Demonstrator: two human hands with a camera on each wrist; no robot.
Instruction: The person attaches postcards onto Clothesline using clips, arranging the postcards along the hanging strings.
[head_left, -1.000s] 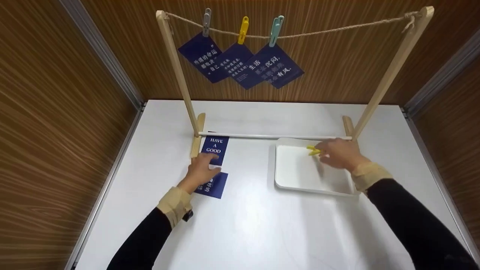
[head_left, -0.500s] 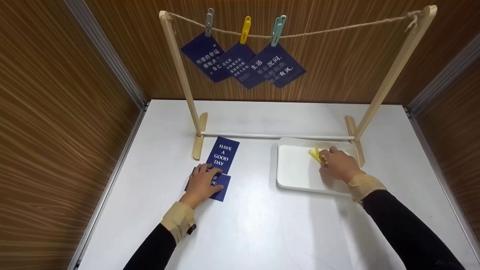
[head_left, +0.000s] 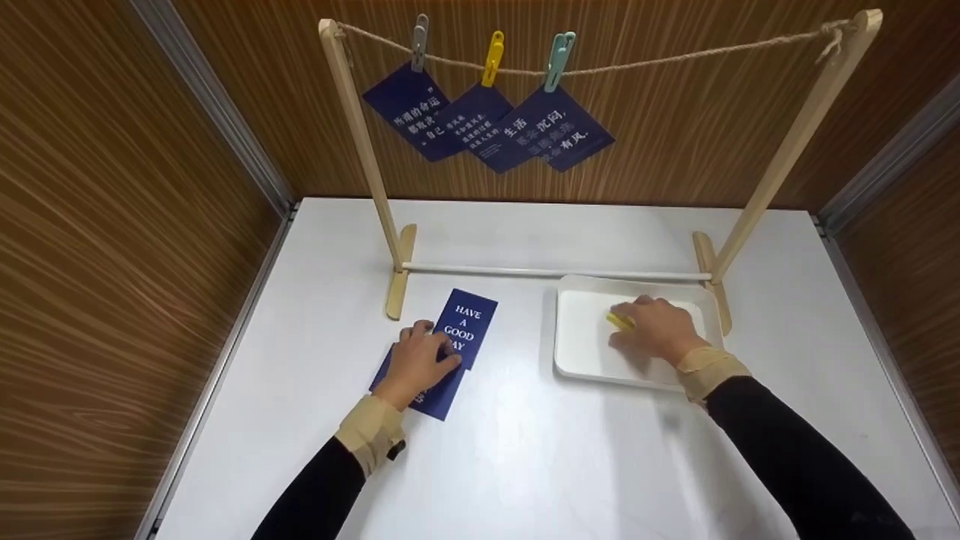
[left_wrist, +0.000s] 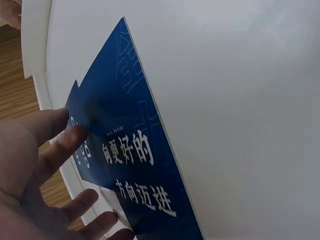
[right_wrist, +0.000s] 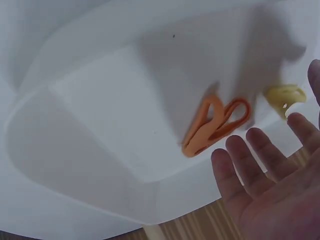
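Observation:
My left hand [head_left: 416, 364] rests over two dark blue cards on the white table. A card with Chinese text [left_wrist: 145, 145] lies under it, partly hidden in the head view. Beyond it the "HAVE A GOOD DAY" card [head_left: 469, 319] overlaps or meets its edge. In the left wrist view the thumb and index fingertips touch the cards, with the other fingers spread. Inside the white tray [head_left: 581, 367] my right hand [head_left: 656, 330] holds a yellow clothespin [right_wrist: 285, 97] between thumb and index fingertip; the other fingers extend straight. An orange clothespin [right_wrist: 210, 127] lies near those fingertips.
A wooden frame [head_left: 795, 146] with a sagging rope [head_left: 675, 61] stands behind. From the rope hang several blue cards [head_left: 574, 131], held by grey [head_left: 419, 45], yellow [head_left: 493, 58] and teal [head_left: 559, 61] clothespins. A white rod [head_left: 540, 271] joins the frame's feet behind the tray.
My left hand has moved nearer and slightly right, and the "HAVE A GOOD DAY" card has slid right and nearer. My right hand has shifted left in the tray; the yellow clothespin has turned.

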